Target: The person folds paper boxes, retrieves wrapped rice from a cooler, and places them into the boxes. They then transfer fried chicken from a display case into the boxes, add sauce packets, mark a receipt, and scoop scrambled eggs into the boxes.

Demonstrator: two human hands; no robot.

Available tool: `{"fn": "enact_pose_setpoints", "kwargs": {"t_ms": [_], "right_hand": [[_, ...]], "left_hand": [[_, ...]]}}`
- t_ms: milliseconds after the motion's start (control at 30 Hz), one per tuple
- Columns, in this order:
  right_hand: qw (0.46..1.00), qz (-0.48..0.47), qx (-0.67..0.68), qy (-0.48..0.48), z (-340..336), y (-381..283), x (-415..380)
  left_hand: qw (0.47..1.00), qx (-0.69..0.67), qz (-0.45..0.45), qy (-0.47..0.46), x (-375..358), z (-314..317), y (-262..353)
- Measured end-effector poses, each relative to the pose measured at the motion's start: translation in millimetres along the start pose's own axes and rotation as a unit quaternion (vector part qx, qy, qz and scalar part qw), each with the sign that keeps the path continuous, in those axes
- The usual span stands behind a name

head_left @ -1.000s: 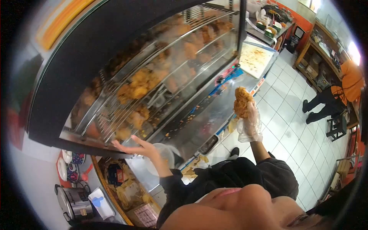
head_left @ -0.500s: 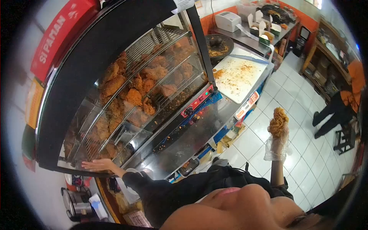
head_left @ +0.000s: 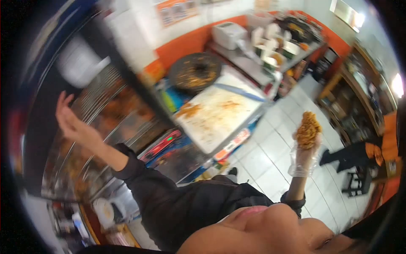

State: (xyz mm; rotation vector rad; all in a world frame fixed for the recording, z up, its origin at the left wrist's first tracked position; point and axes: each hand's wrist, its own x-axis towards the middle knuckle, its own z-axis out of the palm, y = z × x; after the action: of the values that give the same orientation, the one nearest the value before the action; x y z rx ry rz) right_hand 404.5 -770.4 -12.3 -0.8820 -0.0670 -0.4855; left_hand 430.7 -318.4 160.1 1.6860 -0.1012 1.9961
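My right hand, in a clear plastic glove, holds a piece of fried chicken upright over the tiled floor. The chicken has a craggy golden crust, and its lower end is hidden by my fingers. On the other side my bare left hand is raised in front of the glass display cabinet, fingers stretched out and nothing in them. Behind the glass, blurred fried chicken pieces lie on wire racks.
A white cutting board with crumbs and a blue-handled tool lies beside the cabinet. Behind it sits a dark round pan. A white printer and several open boxes stand farther back. Another person stands at right near a black stool.
My left hand has moved up from the cabinet's lower edge to its upper front. The view has turned toward the cutting board. The chicken stays in my right hand.
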Motion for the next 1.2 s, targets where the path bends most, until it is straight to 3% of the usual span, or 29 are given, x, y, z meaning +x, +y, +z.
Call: {"fn": "enact_pose_setpoints", "kwargs": {"t_ms": [67, 200, 233, 267, 333, 400, 433, 467, 533, 567, 633, 700, 767, 833, 900, 933, 967, 1000, 1033, 1100, 1133, 1200], "right_hand": [[0.998, -0.005, -0.033, 0.049, -50, -5, 16], [0.976, 0.001, -0.125, 0.177, -161, -19, 29], [0.973, 0.015, -0.139, 0.185, -190, -24, 37], [0.969, 0.029, -0.153, 0.191, -221, -29, 43], [0.962, 0.056, -0.174, 0.202, -268, -25, 78], [0.915, 0.094, -0.302, 0.252, -294, -34, 121], [0.944, 0.075, -0.240, 0.216, -302, -33, 155], [0.935, 0.089, -0.278, 0.202, -306, -35, 184], [0.945, 0.121, -0.260, 0.156, -330, -19, 252], [0.945, 0.147, -0.257, 0.136, -331, -11, 285], [0.958, 0.227, -0.176, 0.018, -327, 8, 354], [0.936, 0.336, -0.106, 0.013, -339, 52, 424], [0.914, 0.341, -0.189, -0.114, -344, 94, 498], [0.859, 0.204, -0.413, -0.222, -356, 151, 583], [0.907, 0.213, -0.363, 0.012, -308, 175, 653], [0.909, 0.212, -0.358, 0.008, -285, 168, 680], [0.840, 0.078, -0.535, -0.035, -262, 155, 700], [0.726, -0.055, -0.682, -0.074, -251, 155, 717], [0.730, -0.060, -0.677, -0.074, -252, 172, 748], [0.685, -0.136, -0.687, -0.200, -271, 210, 797], [0.680, -0.139, -0.688, -0.213, -274, 219, 815], [0.606, -0.008, -0.725, -0.328, -285, 242, 831]], "left_hand": [[0.982, 0.164, -0.092, 0.004, -14, 41, -16], [0.985, 0.089, -0.084, 0.123, -71, 127, 31], [0.992, -0.007, -0.028, 0.125, -91, 146, 39], [0.992, -0.012, -0.027, 0.126, -115, 166, 48], [0.998, 0.033, 0.041, 0.021, -164, 204, 63], [0.998, 0.041, 0.000, -0.048, -197, 249, 103], [0.994, 0.043, -0.037, -0.097, -210, 272, 119], [0.993, 0.048, -0.040, -0.102, -227, 289, 124], [0.936, -0.115, -0.280, -0.181, -266, 325, 127], [0.936, -0.110, -0.280, -0.181, -276, 342, 140], [0.860, -0.269, -0.376, -0.218, -298, 379, 171], [0.851, -0.247, -0.394, -0.243, -326, 394, 165], [0.838, -0.215, -0.427, -0.263, -342, 403, 169], [0.843, -0.136, -0.453, -0.255, -350, 409, 168], [0.840, -0.121, -0.482, -0.218, -361, 422, 168], [0.843, -0.120, -0.477, -0.216, -369, 434, 166], [0.847, -0.107, -0.480, -0.202, -378, 444, 161], [0.849, -0.092, -0.484, -0.192, -381, 454, 155], [0.847, -0.094, -0.480, -0.206, -388, 471, 149], [0.846, -0.105, -0.486, -0.191, -404, 509, 139], [0.845, -0.123, -0.491, -0.174, -411, 540, 143], [0.828, -0.110, -0.507, -0.213, -412, 588, 154]]}}
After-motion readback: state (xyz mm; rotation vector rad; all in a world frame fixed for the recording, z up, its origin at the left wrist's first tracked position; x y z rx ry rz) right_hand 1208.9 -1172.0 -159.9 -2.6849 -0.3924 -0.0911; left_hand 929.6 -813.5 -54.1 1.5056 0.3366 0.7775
